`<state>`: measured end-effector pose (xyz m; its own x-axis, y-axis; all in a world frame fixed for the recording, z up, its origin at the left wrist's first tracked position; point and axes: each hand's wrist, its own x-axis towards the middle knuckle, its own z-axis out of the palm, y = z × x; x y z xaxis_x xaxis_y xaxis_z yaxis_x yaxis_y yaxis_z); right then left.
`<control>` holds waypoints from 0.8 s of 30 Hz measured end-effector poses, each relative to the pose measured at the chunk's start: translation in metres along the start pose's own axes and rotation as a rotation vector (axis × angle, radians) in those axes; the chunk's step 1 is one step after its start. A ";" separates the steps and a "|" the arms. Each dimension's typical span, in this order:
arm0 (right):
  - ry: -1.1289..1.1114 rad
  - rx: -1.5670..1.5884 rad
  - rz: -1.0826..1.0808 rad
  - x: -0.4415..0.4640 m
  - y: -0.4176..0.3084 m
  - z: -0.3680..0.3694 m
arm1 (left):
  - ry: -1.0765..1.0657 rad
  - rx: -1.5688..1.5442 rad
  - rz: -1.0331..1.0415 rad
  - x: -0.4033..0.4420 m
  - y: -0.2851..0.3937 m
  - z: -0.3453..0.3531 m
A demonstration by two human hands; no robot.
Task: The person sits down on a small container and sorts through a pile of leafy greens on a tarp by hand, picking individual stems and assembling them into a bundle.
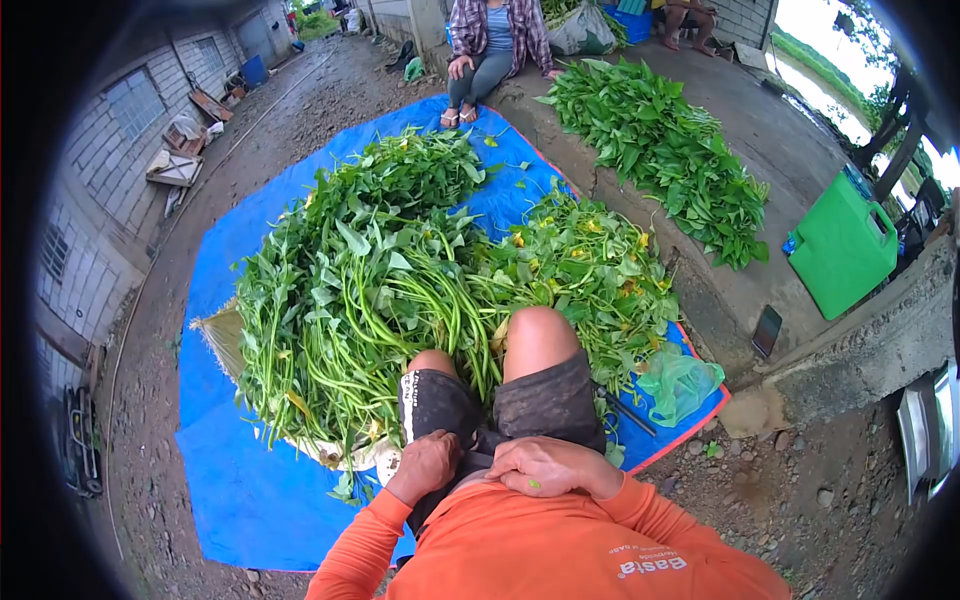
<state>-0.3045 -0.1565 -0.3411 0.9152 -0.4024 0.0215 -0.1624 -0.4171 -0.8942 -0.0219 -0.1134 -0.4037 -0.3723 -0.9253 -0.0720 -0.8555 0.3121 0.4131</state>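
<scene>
Both my hands rest at my waist, by the hem of my orange shirt. My left hand (430, 466) lies on the dark shorts with its fingers curled; whether it holds anything is hidden. At the shirt's lower edge, my right hand (540, 466) has its fingers bent inward over the cloth, with a small leaf bit on it. Beyond my knees a large heap of long-stemmed greens (370, 290) lies on a blue tarp (225, 470). A looser pile of leaves with yellow ones (590, 270) is to its right. A green plastic bag (680, 382) sits near my right knee.
Bundled greens (660, 150) lie along the concrete ledge at the upper right. A green jug (845, 245) and a phone (767, 331) are at the right. A person (495, 50) sits at the tarp's far edge; another person's legs (690, 22) show behind.
</scene>
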 end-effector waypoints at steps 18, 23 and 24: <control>-0.067 0.091 0.167 -0.009 -0.018 -0.003 | 0.037 -0.066 -0.034 -0.004 0.011 -0.008; -0.078 0.069 0.152 -0.008 -0.028 -0.007 | 0.040 -0.085 -0.043 -0.006 0.010 -0.010; -0.062 0.066 0.154 -0.007 -0.027 -0.006 | 0.047 -0.093 -0.039 -0.007 0.010 -0.011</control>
<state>-0.3089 -0.1473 -0.3147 0.9027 -0.4056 -0.1436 -0.2797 -0.2996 -0.9121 -0.0241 -0.1063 -0.3888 -0.3204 -0.9461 -0.0483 -0.8310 0.2562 0.4937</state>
